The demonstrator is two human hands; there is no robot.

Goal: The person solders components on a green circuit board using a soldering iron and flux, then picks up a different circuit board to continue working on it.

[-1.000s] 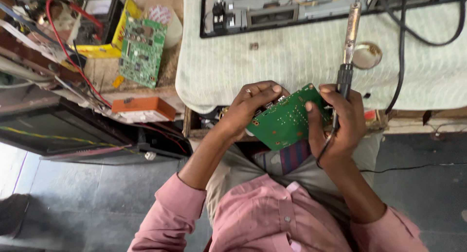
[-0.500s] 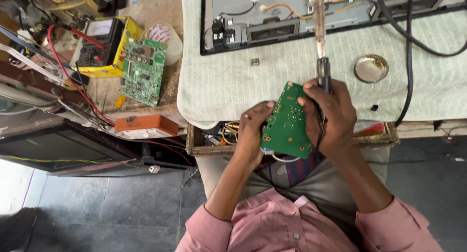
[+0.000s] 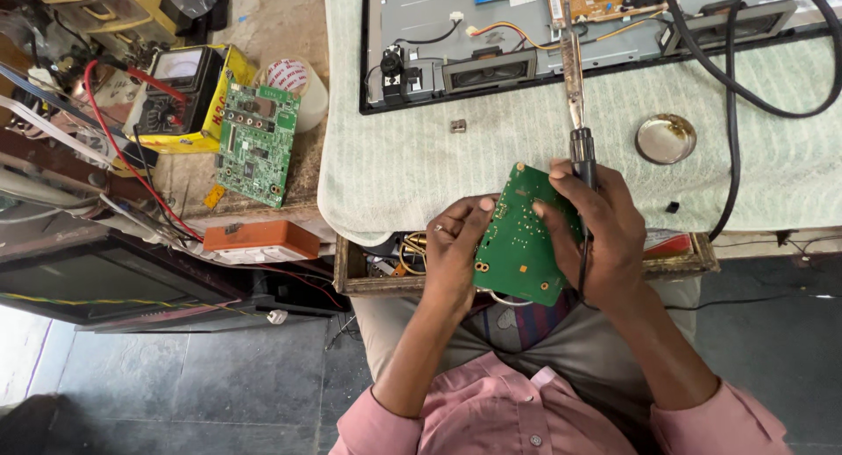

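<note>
I hold a green circuit board (image 3: 523, 238) between both hands, above my lap at the near edge of the bench. My left hand (image 3: 455, 250) grips its left edge. My right hand (image 3: 598, 230) holds its right edge and also clasps a soldering iron (image 3: 575, 104), whose shaft points away from me over the pale cloth (image 3: 491, 157). The board's solder side faces up.
An opened flat-screen chassis (image 3: 526, 42) with speakers and wiring lies at the back of the cloth. A small round metal tin (image 3: 666, 138) and a black cable (image 3: 732, 148) lie to the right. A second green board (image 3: 257, 145), a yellow multimeter (image 3: 180, 95), an orange box (image 3: 261, 241) and an open drawer (image 3: 386, 262) are to the left.
The board has swung more upright between my hands and the view has tilted towards the bench. The soldering iron stays in my right hand.
</note>
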